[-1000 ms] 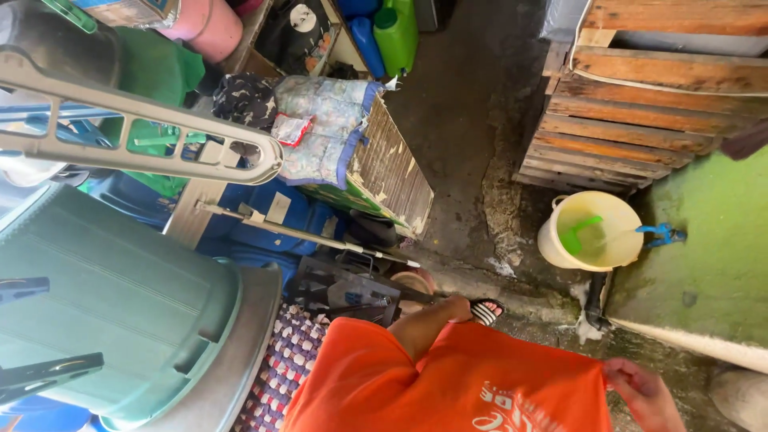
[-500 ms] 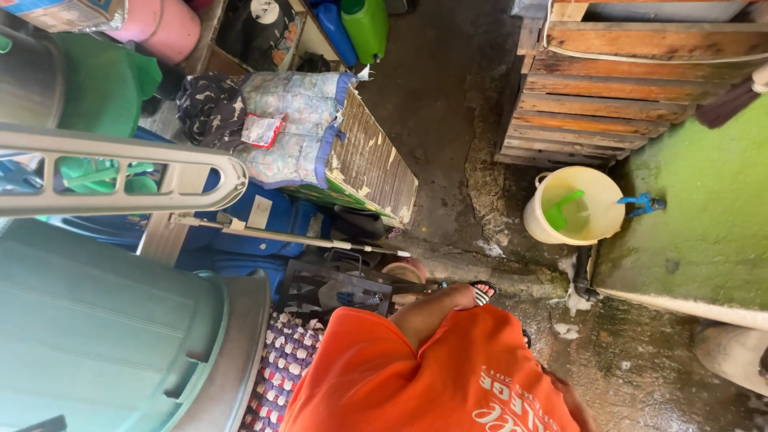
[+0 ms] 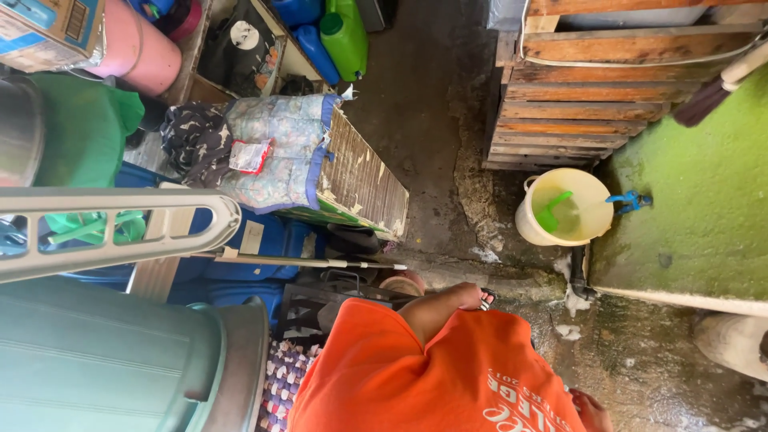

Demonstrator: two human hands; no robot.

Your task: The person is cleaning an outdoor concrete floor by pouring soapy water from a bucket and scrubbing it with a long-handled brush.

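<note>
I look down my orange shirt (image 3: 448, 376) at wet concrete ground. My bare leg (image 3: 436, 308) reaches forward to a foot in a sandal (image 3: 484, 300). Only a sliver of my right hand (image 3: 590, 410) shows at the bottom edge beside the shirt, too little to tell whether anything is in it. My left hand is out of sight. Ahead on the right a yellow bucket (image 3: 532, 224) holds water and a green dipper (image 3: 554, 212), under a blue tap (image 3: 628, 200) on a green wall (image 3: 696, 208).
Stacked wooden pallets (image 3: 584, 104) stand behind the bucket. On the left are a big green bin (image 3: 104, 368), a grey plastic frame (image 3: 120, 228), blue containers (image 3: 264, 240), and folded cloth (image 3: 272, 148) on a worn wooden board (image 3: 364, 180). Green and blue jugs (image 3: 344, 32) stand farther back.
The view has swung a little. My right hand, plain at the lower right a second ago, left the picture and now only peeks in at the bottom edge.
</note>
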